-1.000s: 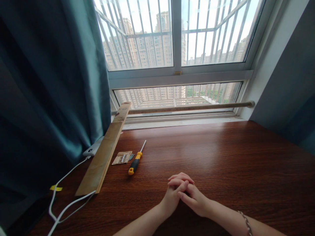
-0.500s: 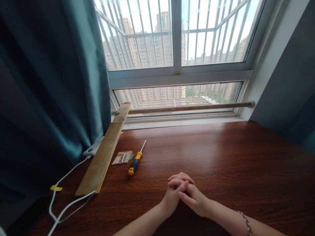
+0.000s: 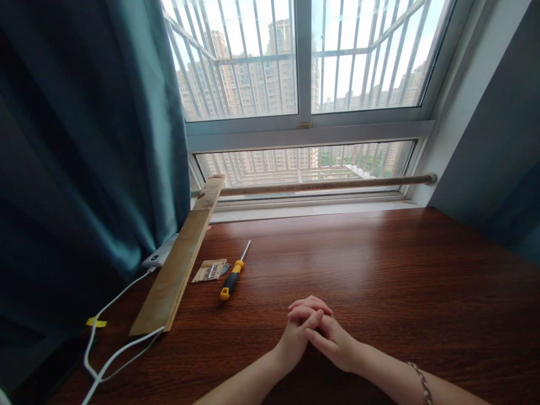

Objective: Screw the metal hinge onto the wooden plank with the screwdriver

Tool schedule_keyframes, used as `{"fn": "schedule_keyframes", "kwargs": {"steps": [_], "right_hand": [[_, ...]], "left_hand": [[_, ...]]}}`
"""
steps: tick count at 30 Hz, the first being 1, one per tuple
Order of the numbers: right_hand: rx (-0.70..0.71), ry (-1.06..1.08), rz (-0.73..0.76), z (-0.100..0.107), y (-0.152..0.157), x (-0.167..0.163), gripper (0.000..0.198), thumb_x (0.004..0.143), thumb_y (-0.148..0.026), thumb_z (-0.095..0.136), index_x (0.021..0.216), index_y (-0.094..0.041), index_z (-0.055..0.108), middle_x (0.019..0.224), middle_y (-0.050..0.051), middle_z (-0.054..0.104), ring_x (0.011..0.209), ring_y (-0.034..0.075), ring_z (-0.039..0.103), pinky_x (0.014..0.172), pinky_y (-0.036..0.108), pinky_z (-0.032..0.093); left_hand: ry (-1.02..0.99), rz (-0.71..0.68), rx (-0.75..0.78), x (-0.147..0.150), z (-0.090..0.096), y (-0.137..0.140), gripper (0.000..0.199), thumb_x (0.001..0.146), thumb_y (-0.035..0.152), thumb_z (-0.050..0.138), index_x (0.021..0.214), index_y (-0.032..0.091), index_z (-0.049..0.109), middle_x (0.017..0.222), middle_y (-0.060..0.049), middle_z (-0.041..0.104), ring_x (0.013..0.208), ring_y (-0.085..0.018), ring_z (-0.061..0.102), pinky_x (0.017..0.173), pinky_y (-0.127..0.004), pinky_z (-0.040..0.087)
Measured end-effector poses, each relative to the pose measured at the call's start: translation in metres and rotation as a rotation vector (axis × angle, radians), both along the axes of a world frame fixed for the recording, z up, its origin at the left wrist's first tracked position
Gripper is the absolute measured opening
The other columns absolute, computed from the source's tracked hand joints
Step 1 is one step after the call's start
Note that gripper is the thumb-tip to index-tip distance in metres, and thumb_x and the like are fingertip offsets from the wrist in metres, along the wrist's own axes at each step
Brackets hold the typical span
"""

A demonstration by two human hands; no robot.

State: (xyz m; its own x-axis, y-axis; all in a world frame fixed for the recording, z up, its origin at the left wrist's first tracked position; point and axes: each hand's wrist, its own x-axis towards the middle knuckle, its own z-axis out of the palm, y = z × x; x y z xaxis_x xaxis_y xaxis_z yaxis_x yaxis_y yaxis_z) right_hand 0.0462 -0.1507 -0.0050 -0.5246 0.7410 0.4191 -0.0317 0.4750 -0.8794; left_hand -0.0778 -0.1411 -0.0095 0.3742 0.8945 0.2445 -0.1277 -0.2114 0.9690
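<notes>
My left hand (image 3: 292, 342) and my right hand (image 3: 340, 344) rest clasped together on the dark wooden table (image 3: 379, 270). Their fingers are folded over one another, and I see no object between them. Beyond them to the left lies a screwdriver (image 3: 231, 282) with a black and yellow handle, its shaft pointing away towards the window. Just left of it are several small screws (image 3: 226, 269), beside a small piece of card (image 3: 201, 274) with a metal piece on it. Neither hand touches these.
A long wooden board (image 3: 181, 247) lies on the left, its far end by the window rail (image 3: 329, 184). A white power strip (image 3: 155, 259) is partly hidden behind it. A white cable (image 3: 90, 343) with a yellow tag (image 3: 96, 322) loops at the near left. Blue curtain (image 3: 105, 140) hangs at left.
</notes>
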Motion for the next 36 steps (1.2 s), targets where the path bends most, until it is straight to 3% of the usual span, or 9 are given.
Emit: {"fn": "schedule_keyframes", "kwargs": {"steps": [36], "right_hand": [[-0.009,-0.028,-0.004,-0.0021,-0.0004,0.0007,0.034,0.092,-0.034,0.045,0.123,-0.022,0.055,0.123,0.011,0.053,0.120,0.022,0.046,0.103,0.041,0.036]], "left_hand": [[0.018,-0.001,-0.011,-0.0015,0.0021,-0.0015,0.027,0.086,0.037,0.051,0.083,0.017,0.068,0.087,-0.007,0.060,0.089,-0.021,0.055,0.085,-0.036,0.042]]}}
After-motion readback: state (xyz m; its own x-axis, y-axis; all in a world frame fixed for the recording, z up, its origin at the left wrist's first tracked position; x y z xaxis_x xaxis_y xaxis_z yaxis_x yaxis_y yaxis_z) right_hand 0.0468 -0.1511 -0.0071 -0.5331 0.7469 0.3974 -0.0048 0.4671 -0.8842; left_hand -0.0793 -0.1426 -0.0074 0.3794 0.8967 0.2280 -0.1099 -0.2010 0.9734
